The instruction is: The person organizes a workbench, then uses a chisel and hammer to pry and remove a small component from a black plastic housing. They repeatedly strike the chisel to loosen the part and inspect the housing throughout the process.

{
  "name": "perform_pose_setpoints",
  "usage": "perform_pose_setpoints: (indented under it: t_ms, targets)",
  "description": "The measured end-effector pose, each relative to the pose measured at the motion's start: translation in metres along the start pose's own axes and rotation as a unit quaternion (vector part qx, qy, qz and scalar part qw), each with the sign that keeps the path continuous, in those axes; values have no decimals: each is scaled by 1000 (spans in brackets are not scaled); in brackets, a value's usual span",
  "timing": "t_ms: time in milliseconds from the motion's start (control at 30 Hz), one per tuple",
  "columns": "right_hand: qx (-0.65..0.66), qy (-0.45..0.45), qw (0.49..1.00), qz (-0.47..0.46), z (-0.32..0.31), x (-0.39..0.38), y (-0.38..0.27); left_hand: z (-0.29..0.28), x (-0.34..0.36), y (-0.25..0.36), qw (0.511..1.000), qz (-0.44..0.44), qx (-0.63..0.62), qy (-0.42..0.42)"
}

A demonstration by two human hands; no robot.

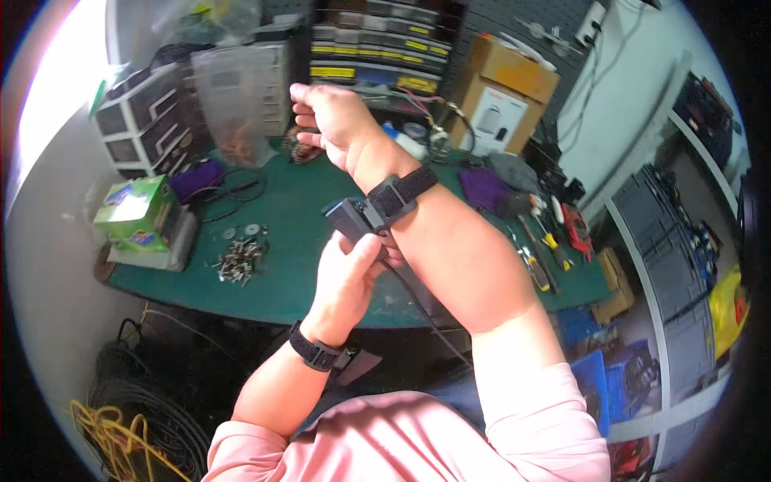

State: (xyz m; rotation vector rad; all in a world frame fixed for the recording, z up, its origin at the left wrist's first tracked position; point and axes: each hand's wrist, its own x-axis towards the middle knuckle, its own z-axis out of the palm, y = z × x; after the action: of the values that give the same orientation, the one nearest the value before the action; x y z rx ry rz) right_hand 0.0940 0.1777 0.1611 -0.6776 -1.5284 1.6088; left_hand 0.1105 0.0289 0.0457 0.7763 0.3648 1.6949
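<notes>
1. Well to the left of and below the left hand (339, 275), a yellow cord (112, 436) lay by coiled black cables (161, 418).
2. Farther up, left of both hands, a green box (132, 213) rested on a pale case (157, 259), with a set of drawers (140, 120) behind it.
3. Between that box and the hands, a purple cloth (197, 178) lay on the green table (281, 241).
4. Nearer the left hand, on its left side, was a pile of small metal parts (239, 260).
5. The left hand, a black strap (309, 347) around its wrist, was grasping a black device (353, 221) against the inner side of the other wrist, thumb pressed along it.
6. The right hand (341, 120) was above the device, fingers loosely curled and pointing left, gripping nothing visible.
7. Below the right hand, a wide black band (401, 194) circled its wrist, touching the device; a dark cable (426, 312) ran down from there, right of the left hand.
8. Right of the right hand stood a cardboard box (542, 80).
9. Farther right and lower, a red meter (576, 231) lay beside hand tools (550, 241).
</notes>
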Motion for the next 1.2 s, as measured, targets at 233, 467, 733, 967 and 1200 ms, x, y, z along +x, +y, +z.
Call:
perform_pose_setpoints:
  t_ms: [233, 467, 733, 967, 1200]
  targets:
    - [-147, 120, 979, -71, -82, -36, 10, 45, -1, -47, 995, -102, -3, -11]
    - [-577, 61, 716, -389, -113, -86, 9, 61, -14, -84, 972, -197, -122, -48]
    - [-439, 134, 794, -397, -119, -113, -15, 73, -16, -78, 985, -149, 4, -85]
    - [-141, 14, 966, -214, -135, -205, 3, 44, 48, -23, 999, -45, 5, 27]
    - [-19, -153, 986, -59, -128, -256, 76, 72, 72, -12, 999, -12, -17, 39]
